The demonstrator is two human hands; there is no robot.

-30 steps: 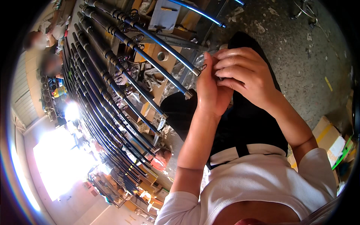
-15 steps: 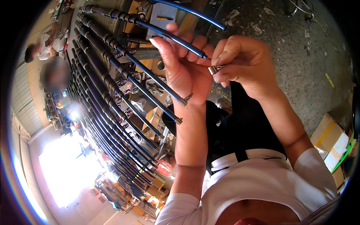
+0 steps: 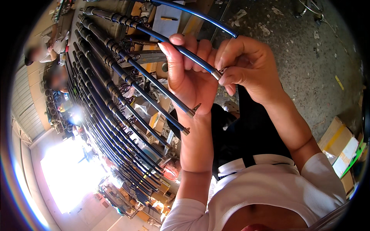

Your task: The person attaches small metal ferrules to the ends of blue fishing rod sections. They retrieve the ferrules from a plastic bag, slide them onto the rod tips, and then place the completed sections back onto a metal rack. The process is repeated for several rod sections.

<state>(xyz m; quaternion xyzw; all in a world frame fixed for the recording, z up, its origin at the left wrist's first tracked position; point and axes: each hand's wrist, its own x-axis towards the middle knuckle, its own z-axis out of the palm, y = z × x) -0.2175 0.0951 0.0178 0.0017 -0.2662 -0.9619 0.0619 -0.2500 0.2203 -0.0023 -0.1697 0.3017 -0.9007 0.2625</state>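
A blue fishing rod (image 3: pixel 194 58) runs down across the fingers of my left hand (image 3: pixel 191 82). The thumb lies against one side of it, and the other fingers curl behind. Over the rod's end sits a small silver metal tube fitting (image 3: pixel 216 74). My right hand (image 3: pixel 252 67) pinches the fitting's outer end between thumb and bent fingers, which hide part of it. Two neighbouring rods, a nearer blue rod (image 3: pixel 165 91) and a second rod (image 3: pixel 161 112), carry similar metal fittings on their ends, close to my left wrist.
Many more rods lie in a slanting row on the left. Another blue rod (image 3: pixel 208 21) ends just above my right hand. A white sheet with a yellow pen (image 3: pixel 168 18) lies beyond. Cardboard boxes (image 3: pixel 332 134) stand at the right. Other people (image 3: pixel 58 79) are at far left.
The metal fitting, apart from the rod before, now sits on its end. The left thumb and index finger have closed in on the rod.
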